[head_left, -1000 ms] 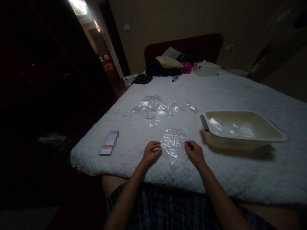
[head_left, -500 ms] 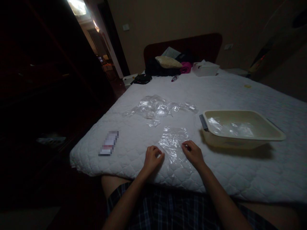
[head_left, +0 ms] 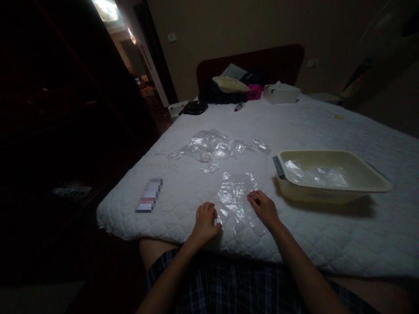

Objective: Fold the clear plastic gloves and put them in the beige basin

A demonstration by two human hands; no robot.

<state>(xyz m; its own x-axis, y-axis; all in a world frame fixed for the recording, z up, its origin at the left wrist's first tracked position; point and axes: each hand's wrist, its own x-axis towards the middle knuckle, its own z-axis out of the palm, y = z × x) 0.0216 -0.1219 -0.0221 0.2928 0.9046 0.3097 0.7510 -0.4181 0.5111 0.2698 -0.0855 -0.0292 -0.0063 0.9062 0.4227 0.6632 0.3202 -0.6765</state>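
The left hand (head_left: 205, 222) is a bit spread beside the clear bag (head_left: 234, 196) on the bed (head_left: 314, 235); I can't tell if the right hand (head_left: 265, 210) pinches it.

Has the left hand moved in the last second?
Yes: the left hand moved toward the near edge of the bed, judged against the stationary tub.
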